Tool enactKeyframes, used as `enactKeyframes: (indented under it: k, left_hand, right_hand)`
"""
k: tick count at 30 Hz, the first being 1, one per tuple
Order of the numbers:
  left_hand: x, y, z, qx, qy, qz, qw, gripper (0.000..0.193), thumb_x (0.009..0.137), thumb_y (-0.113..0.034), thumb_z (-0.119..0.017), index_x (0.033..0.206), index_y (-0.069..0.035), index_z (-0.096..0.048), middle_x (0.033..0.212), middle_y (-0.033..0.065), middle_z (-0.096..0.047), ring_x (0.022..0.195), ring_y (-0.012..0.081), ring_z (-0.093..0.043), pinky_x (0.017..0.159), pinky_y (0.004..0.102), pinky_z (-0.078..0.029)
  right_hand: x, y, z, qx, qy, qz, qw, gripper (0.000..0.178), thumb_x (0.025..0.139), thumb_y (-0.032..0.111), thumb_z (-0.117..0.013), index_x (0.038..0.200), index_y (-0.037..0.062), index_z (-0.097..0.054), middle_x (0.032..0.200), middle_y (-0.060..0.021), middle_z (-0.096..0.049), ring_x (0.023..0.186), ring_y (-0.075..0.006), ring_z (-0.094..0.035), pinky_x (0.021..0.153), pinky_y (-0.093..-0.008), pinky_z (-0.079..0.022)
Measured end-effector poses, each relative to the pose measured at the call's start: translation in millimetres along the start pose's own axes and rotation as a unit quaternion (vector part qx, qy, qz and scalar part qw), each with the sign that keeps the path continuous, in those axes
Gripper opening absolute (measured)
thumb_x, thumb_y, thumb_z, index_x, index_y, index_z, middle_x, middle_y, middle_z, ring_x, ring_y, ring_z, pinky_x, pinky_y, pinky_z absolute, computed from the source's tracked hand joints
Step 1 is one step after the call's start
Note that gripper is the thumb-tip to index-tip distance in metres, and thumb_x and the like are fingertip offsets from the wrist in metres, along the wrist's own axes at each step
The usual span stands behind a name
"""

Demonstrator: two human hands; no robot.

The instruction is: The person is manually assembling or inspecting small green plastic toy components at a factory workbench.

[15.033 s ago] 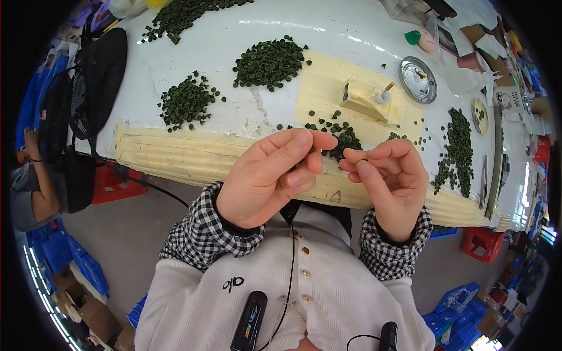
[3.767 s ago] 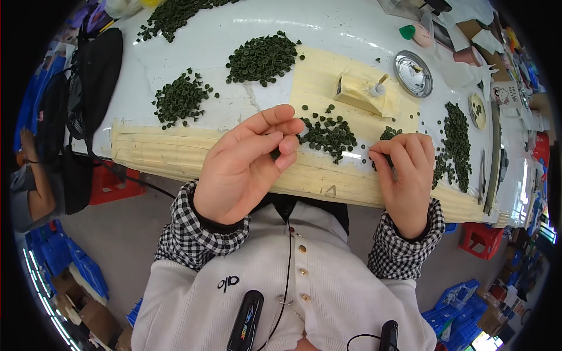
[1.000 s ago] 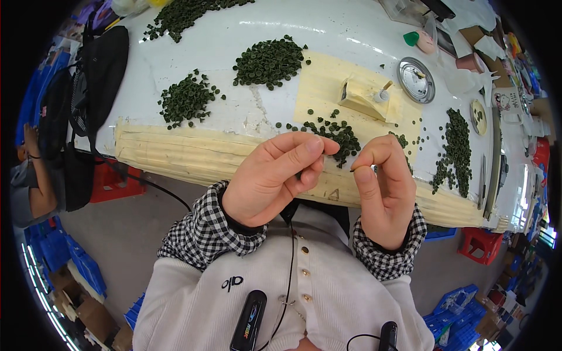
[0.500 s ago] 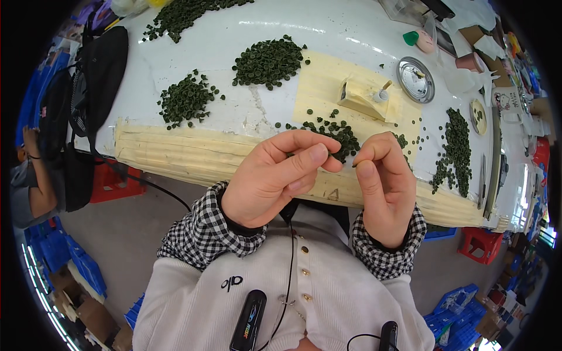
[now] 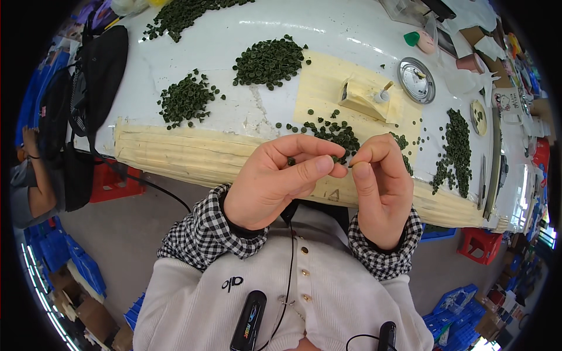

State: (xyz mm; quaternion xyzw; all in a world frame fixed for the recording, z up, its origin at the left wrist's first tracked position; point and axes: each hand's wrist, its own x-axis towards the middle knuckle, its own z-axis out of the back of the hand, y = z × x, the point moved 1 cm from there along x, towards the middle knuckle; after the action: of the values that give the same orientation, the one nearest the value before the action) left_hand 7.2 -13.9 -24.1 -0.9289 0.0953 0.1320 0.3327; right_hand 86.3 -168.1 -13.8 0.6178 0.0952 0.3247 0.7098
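Note:
Thumb and fingers of my left hand (image 5: 272,178) are pinched together above the table's near edge, with a small dark green cap-like piece (image 5: 335,158) at their tips. Close beside it, my right hand (image 5: 383,190) pinches something tiny and thin between thumb and forefinger; its kind is too small to tell. The two sets of fingertips almost meet. Just beyond them lies a loose heap of the same green pieces (image 5: 343,138), partly hidden by my hands.
More green piles (image 5: 268,61) lie farther off, at left (image 5: 186,100) and right (image 5: 456,153). A tape-covered block (image 5: 366,104) with a small upright stick stands on yellow paper. Past it sit a round metal lid (image 5: 416,80) and tweezers (image 5: 482,181). A black bag (image 5: 102,82) hangs left, near another person's arm (image 5: 38,169).
My right hand has shifted slightly left, toward the left fingertips. My left hand has moved a little to the right, and the green piece at its tips now shows more.

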Motion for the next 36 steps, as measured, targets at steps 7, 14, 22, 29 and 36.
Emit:
enactKeyframes:
  k: [7, 14, 22, 29, 36]
  left_hand:
    - [0.5, 3.4, -1.9, 0.026, -0.022, 0.005, 0.999, 0.017, 0.090, -0.007, -0.057, 0.105, 0.000, -0.062, 0.090, 0.0075, -0.065, 0.058, 0.0032, -0.041, 0.053, 0.0181, -0.034]
    - [-1.3, 1.8, -5.1, 0.045, -0.041, -0.044, 0.997, 0.019, 0.084, -0.002, -0.064, 0.102, 0.002, -0.065, 0.093, 0.0067, -0.066, 0.083, 0.0082, -0.059, 0.075, 0.0204, -0.048]
    - [-2.1, 2.5, -5.5, 0.050, -0.072, -0.065, 0.994, 0.018, 0.082, 0.000, -0.065, 0.099, 0.002, -0.066, 0.093, 0.0075, -0.067, 0.086, 0.0096, -0.060, 0.078, 0.0215, -0.049]
    - [-4.0, 0.4, 0.7, 0.192, -0.066, -0.113, 0.973, 0.017, 0.080, 0.007, -0.064, 0.096, 0.001, -0.065, 0.094, 0.0095, -0.065, 0.082, 0.0124, -0.060, 0.075, 0.0235, -0.049]
    - [-0.8, -3.3, -1.4, 0.123, -0.006, -0.054, 0.991, 0.017, 0.079, 0.004, -0.066, 0.096, 0.002, -0.064, 0.089, 0.0074, -0.064, 0.079, 0.0093, -0.059, 0.071, 0.0209, -0.048]
  right_hand:
    - [1.1, 2.3, -4.7, -0.109, -0.050, 0.068, 0.991, 0.008, 0.080, 0.003, -0.064, 0.083, 0.0012, -0.057, 0.081, -0.0088, -0.053, 0.075, -0.0208, -0.051, 0.066, -0.0286, -0.042]
    - [-0.6, 5.9, -9.3, -0.188, -0.058, 0.096, 0.976, 0.010, 0.076, 0.002, -0.067, 0.083, 0.0025, -0.059, 0.080, -0.0081, -0.053, 0.075, -0.0228, -0.051, 0.065, -0.0305, -0.042]
    - [-8.6, 8.6, -10.1, -0.226, -0.072, 0.132, 0.963, 0.018, 0.071, -0.001, -0.070, 0.087, 0.0039, -0.064, 0.080, -0.0071, -0.054, 0.072, -0.0223, -0.051, 0.064, -0.0299, -0.041]
    - [-7.7, 4.8, -4.3, -0.076, -0.010, 0.065, 0.995, 0.016, 0.073, -0.003, -0.069, 0.088, 0.0027, -0.065, 0.080, -0.0068, -0.056, 0.072, -0.0182, -0.052, 0.066, -0.0270, -0.042]
    - [-3.0, -3.1, 4.1, 0.072, 0.039, 0.022, 0.996, 0.015, 0.072, -0.003, -0.069, 0.085, 0.0020, -0.063, 0.082, -0.0066, -0.057, 0.075, -0.0164, -0.052, 0.069, -0.0262, -0.041]
